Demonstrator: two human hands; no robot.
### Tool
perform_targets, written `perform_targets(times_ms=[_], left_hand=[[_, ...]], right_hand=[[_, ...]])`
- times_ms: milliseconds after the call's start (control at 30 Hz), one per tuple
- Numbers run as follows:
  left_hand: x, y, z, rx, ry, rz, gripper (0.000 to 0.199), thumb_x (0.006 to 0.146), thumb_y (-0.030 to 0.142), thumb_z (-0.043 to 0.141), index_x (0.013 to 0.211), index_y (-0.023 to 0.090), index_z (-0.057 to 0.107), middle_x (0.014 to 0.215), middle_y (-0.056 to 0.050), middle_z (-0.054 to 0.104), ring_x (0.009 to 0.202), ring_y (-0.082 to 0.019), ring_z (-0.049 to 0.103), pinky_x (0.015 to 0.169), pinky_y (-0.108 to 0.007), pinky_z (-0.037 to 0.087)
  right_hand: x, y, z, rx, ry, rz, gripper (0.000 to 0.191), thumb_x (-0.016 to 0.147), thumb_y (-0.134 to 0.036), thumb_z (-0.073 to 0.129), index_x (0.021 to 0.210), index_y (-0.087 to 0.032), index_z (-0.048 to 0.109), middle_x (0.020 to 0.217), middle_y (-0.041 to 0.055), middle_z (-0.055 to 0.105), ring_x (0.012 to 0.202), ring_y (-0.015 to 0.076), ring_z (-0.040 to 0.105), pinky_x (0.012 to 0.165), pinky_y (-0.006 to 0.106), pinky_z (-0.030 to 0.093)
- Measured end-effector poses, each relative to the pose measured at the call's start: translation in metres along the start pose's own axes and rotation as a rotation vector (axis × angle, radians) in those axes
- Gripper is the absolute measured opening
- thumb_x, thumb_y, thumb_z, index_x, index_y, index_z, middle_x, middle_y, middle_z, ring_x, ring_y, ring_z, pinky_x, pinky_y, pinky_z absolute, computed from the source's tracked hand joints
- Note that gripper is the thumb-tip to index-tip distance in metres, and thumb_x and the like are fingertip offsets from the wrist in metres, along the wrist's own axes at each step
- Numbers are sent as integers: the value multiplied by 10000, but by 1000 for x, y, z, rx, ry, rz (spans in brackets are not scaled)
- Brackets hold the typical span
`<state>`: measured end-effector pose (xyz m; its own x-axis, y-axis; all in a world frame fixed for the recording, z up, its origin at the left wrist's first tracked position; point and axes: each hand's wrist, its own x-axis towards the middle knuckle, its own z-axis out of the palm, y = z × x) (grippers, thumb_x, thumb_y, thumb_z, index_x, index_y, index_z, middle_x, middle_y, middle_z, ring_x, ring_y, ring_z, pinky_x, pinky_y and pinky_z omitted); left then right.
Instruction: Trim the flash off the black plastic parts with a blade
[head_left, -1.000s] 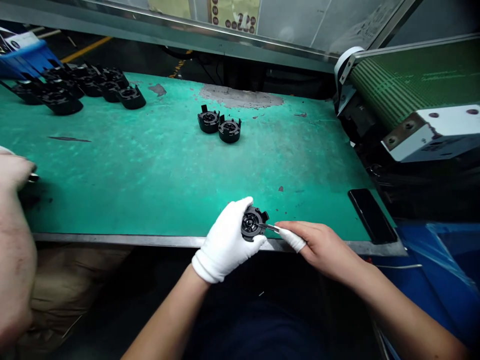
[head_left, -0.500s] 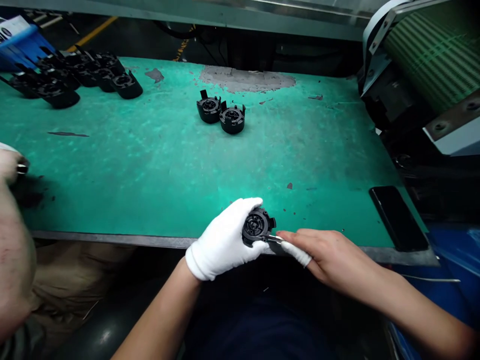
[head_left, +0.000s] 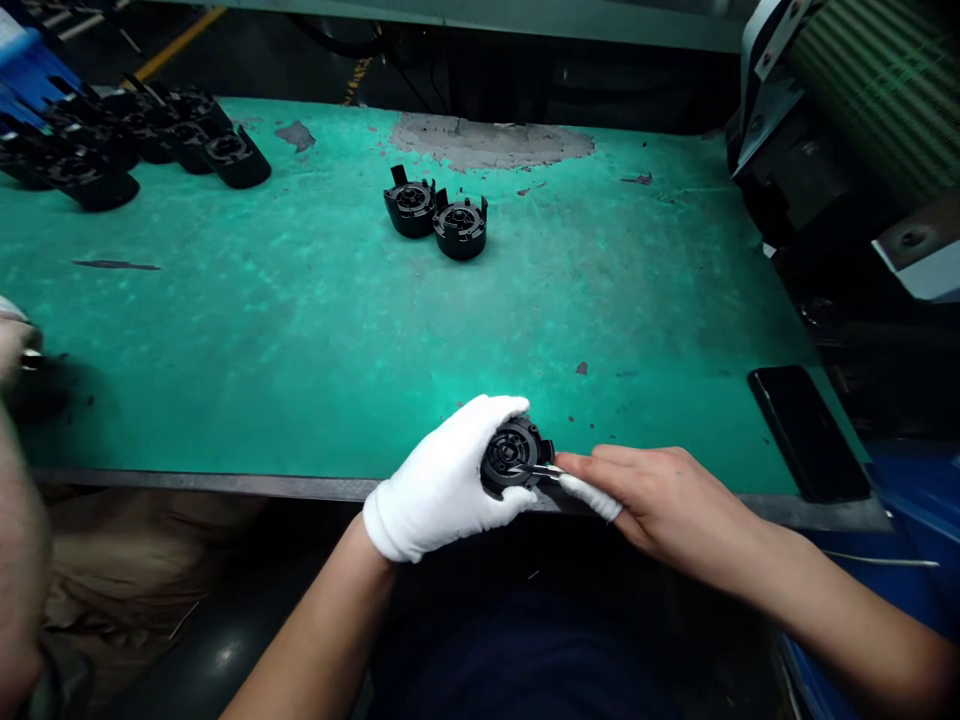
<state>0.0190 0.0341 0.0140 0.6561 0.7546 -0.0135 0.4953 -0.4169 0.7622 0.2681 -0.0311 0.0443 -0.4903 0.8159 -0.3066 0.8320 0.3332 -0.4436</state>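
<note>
My left hand [head_left: 450,478], in a white glove, is wrapped round a round black plastic part [head_left: 513,450] at the table's front edge. Its ribbed, ringed inner face is turned up towards me. My right hand [head_left: 660,500] is bare apart from a white cover on the thumb. Thumb and forefinger pinch a slim pointed metal tool [head_left: 541,471], whose tip reaches over the face of the part. Whether the tip touches it, I cannot tell. My right fingers hide the tool's rear end, so its exact kind is unclear.
Two similar black parts [head_left: 460,230] stand together farther back on the green table [head_left: 300,320]. Several more black parts [head_left: 236,160] cluster at the back left beside a blue bin [head_left: 34,65]. A phone [head_left: 810,432] lies at right, near a green-belted machine [head_left: 885,90]. Another person's arm [head_left: 19,520] is at left.
The tool's tip has moved left, farther in over the face of the black part. Both hands keep their hold. The whole view has shifted slightly.
</note>
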Motion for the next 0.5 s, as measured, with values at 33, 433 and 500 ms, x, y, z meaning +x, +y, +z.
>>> perform_targets(times_ms=[33,433,500], left_hand=[[0,-1,0,2,4,7,683,791,414,745,1384,256,443,1401,-79,546,1276,-272,566,1101,-399,489],[-8,3,11,17,148,-8,717,746,469,809,1333,243,463,1278,-99,604,1201,-278,607,1062,-433,506],[-18,2,29,41,341,-70,836,700,548,832,1358,218,436,1295,-130,585,1223,-303,592,1085,-471,486]], right_hand=[[2,-1,-3,-25,-21,-2,627,847,-59,447,1418,-304,533,962,18,700,819,205,688,654,293,468],[9,1,-15,506,7,-26,330,967,-233,477,1201,-318,693,1098,6,731,965,193,665,810,275,468],[-3,-14,12,885,57,187,284,1003,-362,461,1186,-290,665,962,12,691,800,155,621,684,248,455]])
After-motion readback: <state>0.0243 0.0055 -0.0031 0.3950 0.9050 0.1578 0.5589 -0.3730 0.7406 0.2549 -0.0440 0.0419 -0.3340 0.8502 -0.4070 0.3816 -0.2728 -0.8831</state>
